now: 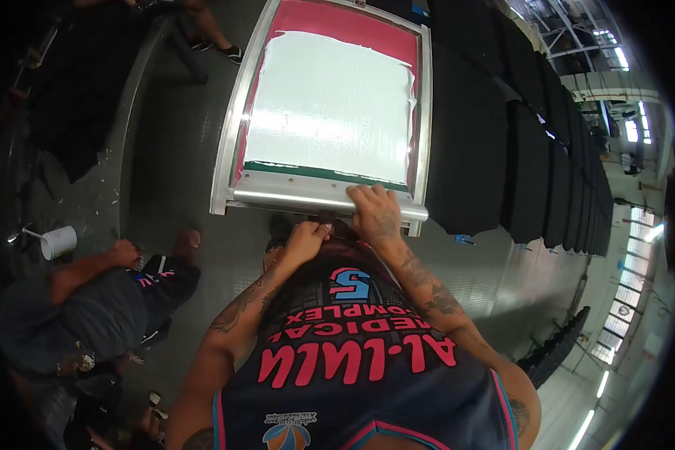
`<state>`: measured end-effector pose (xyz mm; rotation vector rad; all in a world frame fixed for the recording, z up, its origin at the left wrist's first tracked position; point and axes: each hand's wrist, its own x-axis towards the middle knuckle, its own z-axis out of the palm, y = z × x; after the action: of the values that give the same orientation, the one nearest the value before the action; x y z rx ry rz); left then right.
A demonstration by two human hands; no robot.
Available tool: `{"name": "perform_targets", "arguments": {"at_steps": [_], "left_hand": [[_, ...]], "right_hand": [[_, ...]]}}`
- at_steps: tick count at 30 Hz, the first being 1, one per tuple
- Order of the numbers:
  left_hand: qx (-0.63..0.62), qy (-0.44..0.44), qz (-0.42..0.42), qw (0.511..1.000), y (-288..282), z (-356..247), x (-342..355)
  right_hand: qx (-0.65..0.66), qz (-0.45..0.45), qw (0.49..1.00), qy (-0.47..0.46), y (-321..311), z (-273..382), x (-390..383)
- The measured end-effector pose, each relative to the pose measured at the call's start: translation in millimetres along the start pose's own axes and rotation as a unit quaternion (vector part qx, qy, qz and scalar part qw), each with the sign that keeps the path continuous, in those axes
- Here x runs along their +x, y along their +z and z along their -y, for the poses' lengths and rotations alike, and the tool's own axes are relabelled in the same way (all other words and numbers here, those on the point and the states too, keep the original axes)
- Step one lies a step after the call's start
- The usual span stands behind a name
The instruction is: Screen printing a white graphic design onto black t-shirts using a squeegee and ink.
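Silver squeegee bar (300, 198) lies under right fingers (372, 193) that grip it, and beyond left fingers (319, 229), hold unclear.

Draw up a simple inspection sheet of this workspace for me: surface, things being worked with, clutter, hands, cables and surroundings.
Surface: red screen in a metal frame, mostly covered by a glossy white layer.
Job's things: silver bar across the frame's near end.
Clutter: white bucket off to the left.
Hands: right hand curled over the bar; left hand just below it, at a dark part, grip unclear.
Cables: nothing seen.
Surroundings: black fabric panels on the right; another person on the left.
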<state>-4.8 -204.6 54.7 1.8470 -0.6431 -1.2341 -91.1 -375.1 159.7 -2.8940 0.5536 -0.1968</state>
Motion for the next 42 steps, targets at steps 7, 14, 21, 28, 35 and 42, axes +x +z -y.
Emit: {"name": "perform_targets", "arguments": {"at_steps": [7, 14, 21, 28, 35, 42], "left_hand": [[-0.180, -0.073, 0.113, 0.974, -8.4, 36.0, 3.9], [-0.053, -0.109, 0.122, 0.985, -64.2, -14.3, -1.7], [0.199, 0.186, -0.275, 0.922, -152.4, -87.2, 56.2], [0.514, 0.289, -0.184, 0.787, -188.0, -104.8, 92.0], [0.443, 0.354, -0.166, 0.807, -176.8, -102.1, 14.7], [0.424, 0.236, -0.164, 0.859, -157.4, -77.0, -11.7]], "right_hand": [[0.022, 0.163, 0.982, 0.096, -57.6, -62.1, 112.9], [-0.014, 0.076, 0.996, 0.054, -17.0, -163.4, 265.0], [-0.158, -0.093, 0.983, -0.016, 89.0, -155.8, 224.8], [-0.037, -0.047, 0.998, -0.032, 19.2, -87.5, 81.2], [-0.029, -0.014, 0.989, 0.146, -27.4, -87.6, -26.4], [0.029, 0.030, 0.988, 0.148, -11.6, -77.4, -39.6]]}}
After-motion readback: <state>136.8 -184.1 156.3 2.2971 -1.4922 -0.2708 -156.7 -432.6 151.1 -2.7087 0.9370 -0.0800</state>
